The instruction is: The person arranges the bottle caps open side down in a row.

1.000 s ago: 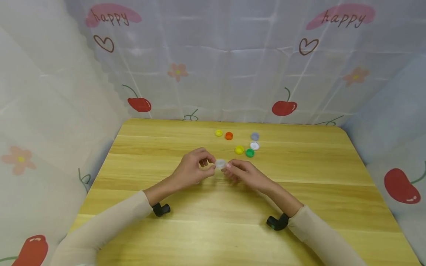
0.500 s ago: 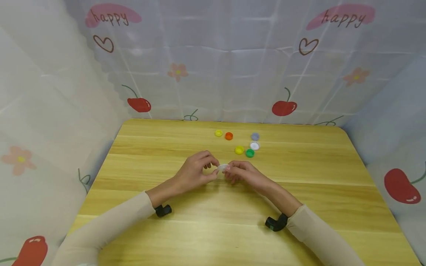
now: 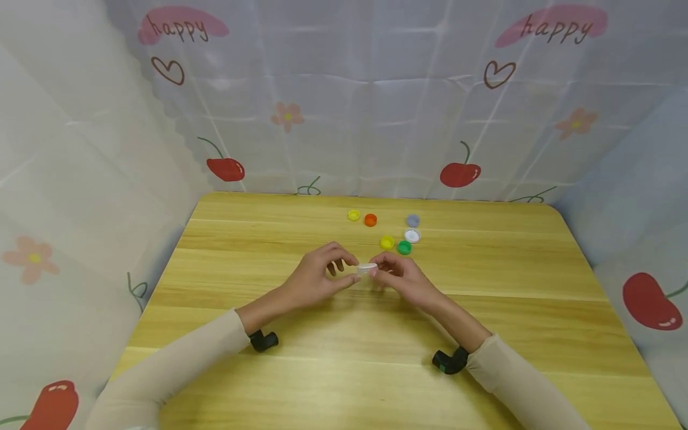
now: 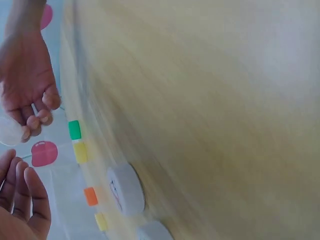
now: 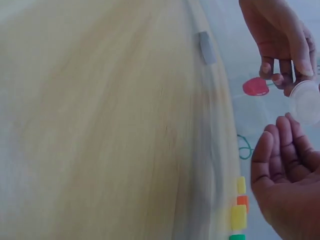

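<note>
While I hold the clear disc (image 3: 366, 269) up over the table (image 3: 344, 370), my right hand (image 3: 404, 278) pinches its right edge between thumb and fingertips; my left hand (image 3: 314, 275) has thumb and forefinger at the opposite edge — whether they grip or merely touch, I cannot tell. I judge the step in hand to be working the disc between both hands, and the next move calls for a steady, light pinch at the rim, since something so small could slip. Beyond lie yellow (image 3: 387, 242), orange (image 3: 371, 220), lavender (image 3: 412, 221), white (image 3: 412, 236) and green caps (image 3: 405, 248), on which I can read nothing. The cloth (image 3: 344, 119) behind says "happy" twice; a pale lid (image 4: 127, 189), in the left wrist view, bears a mark — too blurred to read.
</note>
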The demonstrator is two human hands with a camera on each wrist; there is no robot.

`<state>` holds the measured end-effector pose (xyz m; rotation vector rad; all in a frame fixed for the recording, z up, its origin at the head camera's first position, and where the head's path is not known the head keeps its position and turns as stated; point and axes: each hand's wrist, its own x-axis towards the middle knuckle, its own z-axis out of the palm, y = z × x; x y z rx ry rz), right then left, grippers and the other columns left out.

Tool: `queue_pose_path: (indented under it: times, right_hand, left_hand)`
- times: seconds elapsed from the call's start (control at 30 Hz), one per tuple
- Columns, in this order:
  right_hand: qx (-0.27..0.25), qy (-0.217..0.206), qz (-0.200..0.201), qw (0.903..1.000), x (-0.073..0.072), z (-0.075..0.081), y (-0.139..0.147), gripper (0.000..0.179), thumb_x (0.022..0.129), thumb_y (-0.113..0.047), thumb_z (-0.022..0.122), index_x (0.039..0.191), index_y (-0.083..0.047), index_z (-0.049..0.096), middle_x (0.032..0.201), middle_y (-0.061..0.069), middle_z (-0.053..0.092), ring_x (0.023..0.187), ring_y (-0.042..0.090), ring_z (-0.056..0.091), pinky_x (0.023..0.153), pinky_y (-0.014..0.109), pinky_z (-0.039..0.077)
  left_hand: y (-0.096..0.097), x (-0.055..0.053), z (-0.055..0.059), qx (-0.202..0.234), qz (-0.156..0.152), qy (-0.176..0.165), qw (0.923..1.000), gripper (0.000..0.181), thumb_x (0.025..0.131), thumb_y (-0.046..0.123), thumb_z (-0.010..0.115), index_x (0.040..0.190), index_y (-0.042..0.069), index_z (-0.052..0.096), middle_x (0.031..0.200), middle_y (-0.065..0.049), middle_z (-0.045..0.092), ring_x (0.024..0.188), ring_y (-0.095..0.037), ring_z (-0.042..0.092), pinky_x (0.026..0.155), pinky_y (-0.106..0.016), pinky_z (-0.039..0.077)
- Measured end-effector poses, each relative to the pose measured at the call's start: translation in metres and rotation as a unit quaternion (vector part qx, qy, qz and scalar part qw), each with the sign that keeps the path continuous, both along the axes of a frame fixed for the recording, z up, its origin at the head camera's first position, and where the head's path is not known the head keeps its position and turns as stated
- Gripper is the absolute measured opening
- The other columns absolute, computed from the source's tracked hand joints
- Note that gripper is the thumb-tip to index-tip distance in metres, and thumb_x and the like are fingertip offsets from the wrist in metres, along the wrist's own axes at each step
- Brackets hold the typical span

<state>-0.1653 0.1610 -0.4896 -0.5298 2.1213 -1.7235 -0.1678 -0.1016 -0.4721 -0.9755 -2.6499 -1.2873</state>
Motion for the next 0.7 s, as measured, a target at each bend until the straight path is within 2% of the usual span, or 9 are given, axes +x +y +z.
queue_pose_path:
  times: [0.03, 0.1, 0.23, 0.47, 0.6, 0.7]
  right_hand:
    - [0.007, 0.021, -0.006, 0.9997, 0.001, 0.001, 0.001, 0.024, 0.107, -0.021, 0.066, 0.125, -0.004, 0.068, 0.117, 0.016, 0.068, 0.103, 0.03, 0.065, 0.087, 0.036, 0.059]
    - [0.015, 0.057, -0.012, 0.9982, 0.002, 0.002, 0.001, 0.024, 0.105, -0.017, 0.071, 0.126, -0.006, 0.068, 0.12, 0.013, 0.069, 0.106, 0.025, 0.066, 0.09, 0.032, 0.059]
    - [0.015, 0.103, -0.017, 0.9944, 0.004, 0.001, 0.0, 0.027, 0.101, -0.013, 0.075, 0.128, -0.011, 0.069, 0.123, 0.009, 0.07, 0.108, 0.019, 0.065, 0.095, 0.028, 0.057]
    - [0.011, 0.147, -0.01, 0.989, 0.004, -0.001, -0.005, 0.032, 0.099, -0.011, 0.078, 0.13, -0.016, 0.069, 0.126, 0.006, 0.07, 0.11, 0.018, 0.065, 0.092, 0.029, 0.059]
    - [0.039, 0.184, -0.009, 0.9821, 0.002, 0.0, -0.01, 0.035, 0.095, -0.016, 0.084, 0.128, -0.02, 0.07, 0.123, 0.001, 0.071, 0.107, 0.019, 0.065, 0.088, 0.037, 0.06]
    - [0.078, 0.21, -0.005, 0.9746, 0.001, 0.0, -0.014, 0.036, 0.093, -0.023, 0.087, 0.124, -0.024, 0.071, 0.12, -0.004, 0.07, 0.108, 0.019, 0.065, 0.088, 0.04, 0.06]
  left_hand:
    - [0.0, 0.0, 0.0, 0.013, 0.002, -0.027, 0.9995, 0.021, 0.095, 0.031, 0.084, 0.113, 0.023, 0.077, 0.112, -0.003, 0.072, 0.09, -0.009, 0.064, 0.078, -0.028, 0.06]
    - [0.0, 0.0, -0.001, 0.031, 0.004, -0.057, 0.9979, 0.022, 0.095, 0.033, 0.085, 0.114, 0.024, 0.077, 0.114, -0.005, 0.073, 0.091, -0.01, 0.064, 0.078, -0.028, 0.061]
    - [0.0, 0.0, -0.002, 0.049, -0.001, -0.071, 0.9962, 0.024, 0.095, 0.035, 0.085, 0.115, 0.024, 0.078, 0.114, -0.006, 0.073, 0.091, -0.012, 0.065, 0.078, -0.03, 0.061]
    - [-0.005, -0.001, -0.002, 0.047, 0.0, -0.056, 0.9973, 0.027, 0.093, 0.033, 0.087, 0.116, 0.022, 0.078, 0.113, -0.002, 0.073, 0.092, -0.012, 0.065, 0.08, -0.03, 0.061]
    - [-0.011, -0.002, -0.001, 0.03, -0.008, -0.041, 0.9987, 0.028, 0.092, 0.03, 0.088, 0.116, 0.021, 0.078, 0.114, -0.004, 0.073, 0.091, -0.011, 0.065, 0.081, -0.03, 0.06]
    - [-0.017, -0.003, -0.001, 0.0, -0.021, -0.018, 0.9996, 0.026, 0.092, 0.028, 0.088, 0.115, 0.02, 0.078, 0.113, -0.004, 0.073, 0.092, -0.011, 0.066, 0.081, -0.034, 0.061]
